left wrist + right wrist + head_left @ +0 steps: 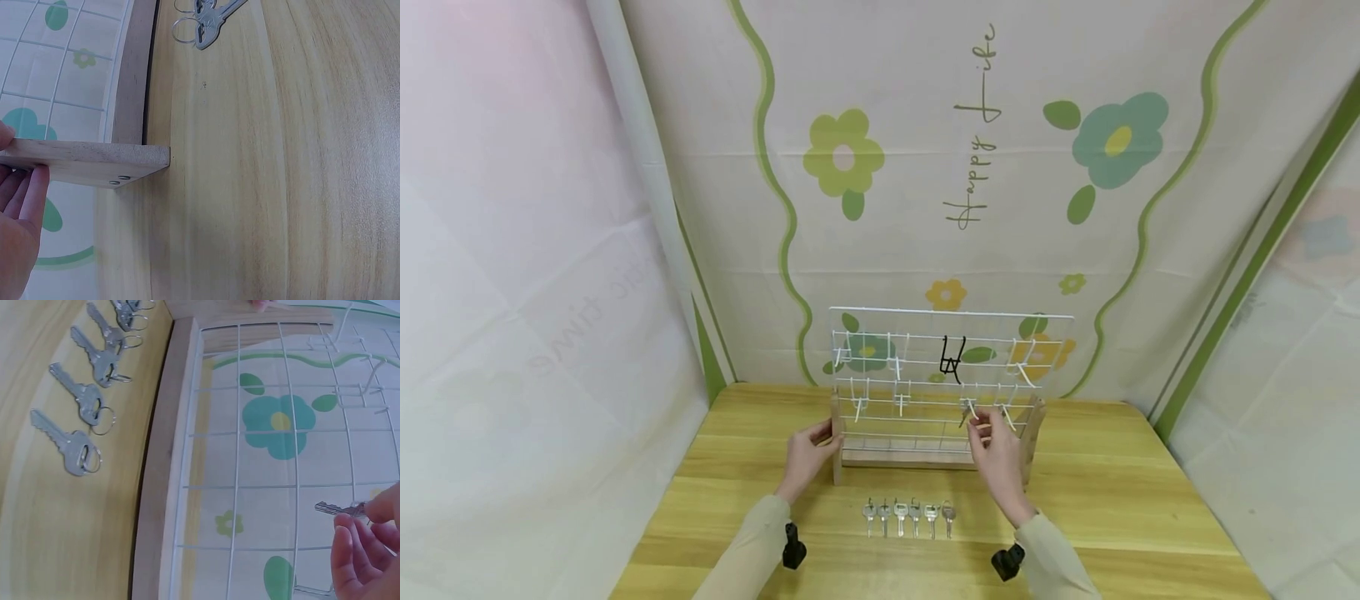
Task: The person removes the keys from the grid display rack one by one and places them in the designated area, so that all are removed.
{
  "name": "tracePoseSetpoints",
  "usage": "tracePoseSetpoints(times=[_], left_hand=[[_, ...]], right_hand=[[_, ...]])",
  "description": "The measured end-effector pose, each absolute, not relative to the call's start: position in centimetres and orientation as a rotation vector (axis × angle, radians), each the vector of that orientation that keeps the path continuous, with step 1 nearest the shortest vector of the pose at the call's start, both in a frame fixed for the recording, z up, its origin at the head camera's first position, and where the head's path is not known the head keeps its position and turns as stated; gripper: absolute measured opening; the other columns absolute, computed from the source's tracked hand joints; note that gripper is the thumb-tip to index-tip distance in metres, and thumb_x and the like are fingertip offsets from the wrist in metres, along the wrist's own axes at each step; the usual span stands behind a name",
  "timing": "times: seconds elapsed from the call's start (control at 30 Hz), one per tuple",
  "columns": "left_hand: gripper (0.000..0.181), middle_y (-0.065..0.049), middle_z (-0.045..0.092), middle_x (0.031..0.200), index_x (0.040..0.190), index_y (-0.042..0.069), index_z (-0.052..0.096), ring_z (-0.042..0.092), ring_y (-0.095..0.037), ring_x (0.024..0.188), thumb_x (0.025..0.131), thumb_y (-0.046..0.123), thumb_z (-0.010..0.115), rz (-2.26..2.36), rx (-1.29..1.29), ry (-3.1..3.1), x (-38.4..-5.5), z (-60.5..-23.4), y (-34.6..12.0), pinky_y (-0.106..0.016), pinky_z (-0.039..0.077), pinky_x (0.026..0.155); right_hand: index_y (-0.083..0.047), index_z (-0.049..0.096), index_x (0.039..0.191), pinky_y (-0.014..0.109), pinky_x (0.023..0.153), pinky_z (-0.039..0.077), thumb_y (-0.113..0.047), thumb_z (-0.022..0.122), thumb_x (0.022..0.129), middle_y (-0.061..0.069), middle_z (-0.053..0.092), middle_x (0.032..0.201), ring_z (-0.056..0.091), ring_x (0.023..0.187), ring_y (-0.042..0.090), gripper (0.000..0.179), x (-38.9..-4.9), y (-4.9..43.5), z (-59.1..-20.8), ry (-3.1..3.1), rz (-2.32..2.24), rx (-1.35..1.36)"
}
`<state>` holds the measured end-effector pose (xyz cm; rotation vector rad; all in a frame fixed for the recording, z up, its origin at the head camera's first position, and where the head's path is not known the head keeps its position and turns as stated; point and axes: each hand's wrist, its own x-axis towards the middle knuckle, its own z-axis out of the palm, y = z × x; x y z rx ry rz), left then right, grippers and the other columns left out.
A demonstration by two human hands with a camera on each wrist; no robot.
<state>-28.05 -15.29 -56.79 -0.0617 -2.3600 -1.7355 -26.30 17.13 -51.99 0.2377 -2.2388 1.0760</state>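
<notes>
A white wire grid rack [951,312] stands upright in a wooden frame. My left hand [807,457] grips the frame's left wooden side post [87,153], thumb on one face and fingers on the other. In front of the grid, my right hand [997,457] pinches a silver key [337,509] close to a white hook [972,408] in the lower row. The key's toothed blade sticks out past the fingertips; its head is mostly hidden by them. Whether its ring touches the hook I cannot tell.
Several silver keys with rings [901,517] lie in a row on the wooden table [760,567] before the rack. Other white hooks [859,407] and one black hook [952,362] hang on the grid. A flowered cloth [895,242] rises behind.
</notes>
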Motion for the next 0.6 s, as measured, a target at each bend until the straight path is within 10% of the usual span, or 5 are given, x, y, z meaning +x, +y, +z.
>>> tracePoseSetpoints(times=[0.6], left_hand=[[0.039,-0.021,0.07,0.122,0.125,-0.001,0.067,0.069,-0.035,0.112,0.087,0.005,0.074,-1.732,-0.034,-2.359,-28.3,-57.0,-15.2,-0.034,0.062,0.088]], right_hand=[[-0.001,0.066,0.1,0.016,0.057,0.054,0.0,0.067,0.091,0.012,0.069,0.092,0.065,0.072,0.018,0.01,-27.5,16.8,-51.2,-2.186,1.101,0.176]])
